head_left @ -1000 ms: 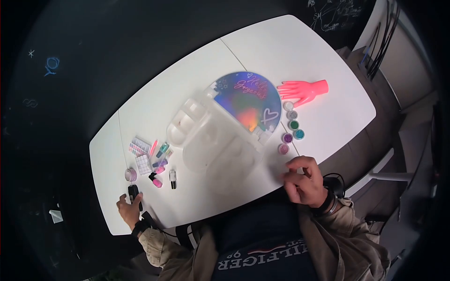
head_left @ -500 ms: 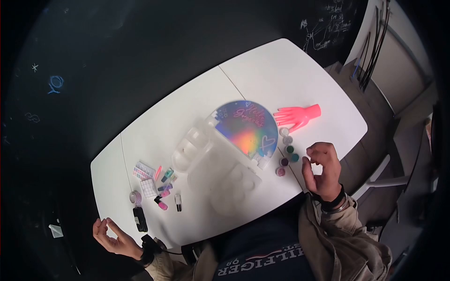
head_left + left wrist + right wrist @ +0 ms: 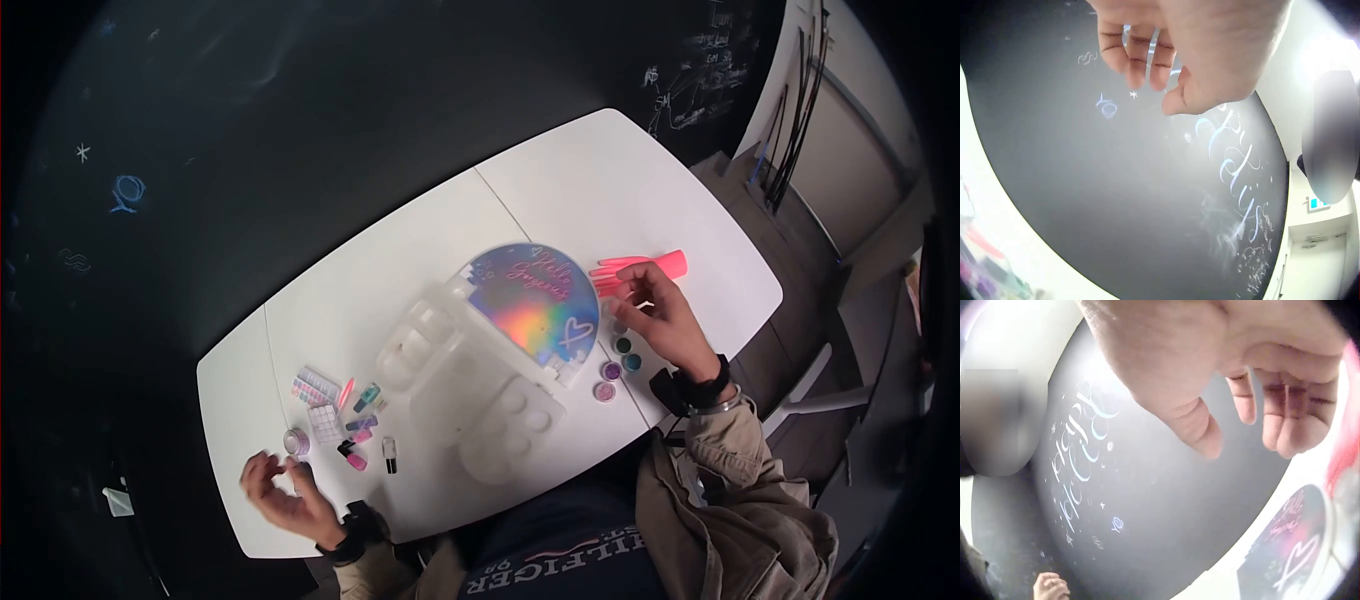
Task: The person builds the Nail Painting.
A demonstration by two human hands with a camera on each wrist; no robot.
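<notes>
My left hand (image 3: 290,500) is raised over the table's left end, fingers loosely bent and holding nothing; the left wrist view shows the same empty hand (image 3: 1179,56). Just beyond it sits a round lilac jar (image 3: 295,441). My right hand (image 3: 668,318) hovers in front of the pink model hand (image 3: 670,264), covering part of it and of the small glitter jars (image 3: 611,370). Nothing is between its bent fingers in the right wrist view, where the hand (image 3: 1210,369) hangs over the holographic lid (image 3: 1285,550).
An open white case (image 3: 450,385) with a holographic lid (image 3: 525,300) stands mid-table. To its left lie nail polish bottles (image 3: 389,452), a pink stick (image 3: 346,392), a gridded box (image 3: 324,422) and a nail tip sheet (image 3: 315,386). A dark chalkboard (image 3: 300,150) stands behind the white table (image 3: 590,150).
My left hand has let go of the black object, swung left off the table, then come back over its edge. My right hand has moved away from me towards the pink model hand.
</notes>
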